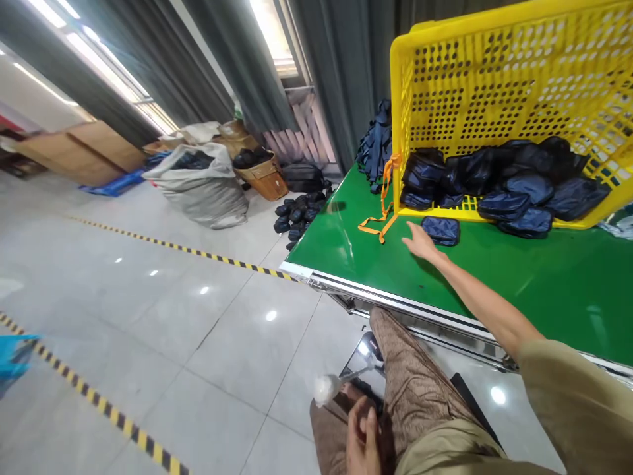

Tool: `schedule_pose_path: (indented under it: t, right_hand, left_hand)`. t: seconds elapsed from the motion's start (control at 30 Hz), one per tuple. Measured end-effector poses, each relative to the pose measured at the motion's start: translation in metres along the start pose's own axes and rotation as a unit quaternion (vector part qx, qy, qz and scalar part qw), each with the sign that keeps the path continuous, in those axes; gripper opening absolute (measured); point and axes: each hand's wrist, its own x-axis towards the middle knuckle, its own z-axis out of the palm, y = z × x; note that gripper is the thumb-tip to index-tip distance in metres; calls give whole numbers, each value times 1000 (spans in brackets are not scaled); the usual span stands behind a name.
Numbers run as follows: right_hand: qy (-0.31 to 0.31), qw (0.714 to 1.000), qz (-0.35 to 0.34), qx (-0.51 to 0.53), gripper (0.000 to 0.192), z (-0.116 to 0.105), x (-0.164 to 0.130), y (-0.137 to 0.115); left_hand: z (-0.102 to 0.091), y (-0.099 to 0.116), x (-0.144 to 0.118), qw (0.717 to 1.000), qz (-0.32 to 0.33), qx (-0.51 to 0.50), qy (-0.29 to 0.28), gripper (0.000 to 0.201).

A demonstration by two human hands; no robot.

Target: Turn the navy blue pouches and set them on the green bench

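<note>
On the green table, a yellow basket lies tipped sideways, seemingly so its pouches sit within reach, and the right hand, fingers apart, hovers beside one blue pouch before it, while whether the left hand grips anything I can't tell.

Background: long dark-grey curtains beside bright windows | Far left: large brown cardboard box, blue sheet at its base | Beyond: bulging grey-white sack, smaller open carton, black bag | Below: glossy pale-grey floor tiles crossed by yellow-and-black tape | Left edge: bright-blue object, unclear
</note>
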Motion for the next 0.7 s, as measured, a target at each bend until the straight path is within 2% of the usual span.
schedule_pose_path:
  t: [0.1, 0.17, 0.3, 0.4, 0.5, 0.6, 0.7]
  right_hand:
    - [29, 994, 75, -79, 67, -18, 0, 57]
    - [31, 989, 97, -110, 55, -27, -9, 85]
    - [10, 989, 73, -128, 47, -29, -40, 111]
    - [-16, 995, 7, -103, 46, -17, -77, 108]
    - [-24, 995, -93, 27, 45, 5, -135, 87]
    - [-69, 974, -129, 173, 45, 28, -205, 57]
    - [-166, 942, -153, 248, 43, 45, -266, 31]
  left_hand:
    - [24, -12, 1, 998, 9, 29, 48, 70]
    - [36, -20, 4, 996, 19, 40, 71, 73]
    - [49, -25, 12, 998, 31, 26, 55, 76]
    - [59, -12, 15, 1000, 17, 17, 12, 84]
    - [76, 19, 13, 999, 7, 3, -31, 85]
    - [89, 55, 14, 998, 56, -33, -26, 85]
    - [89, 81, 21, 991, 57, -121, -13, 89]
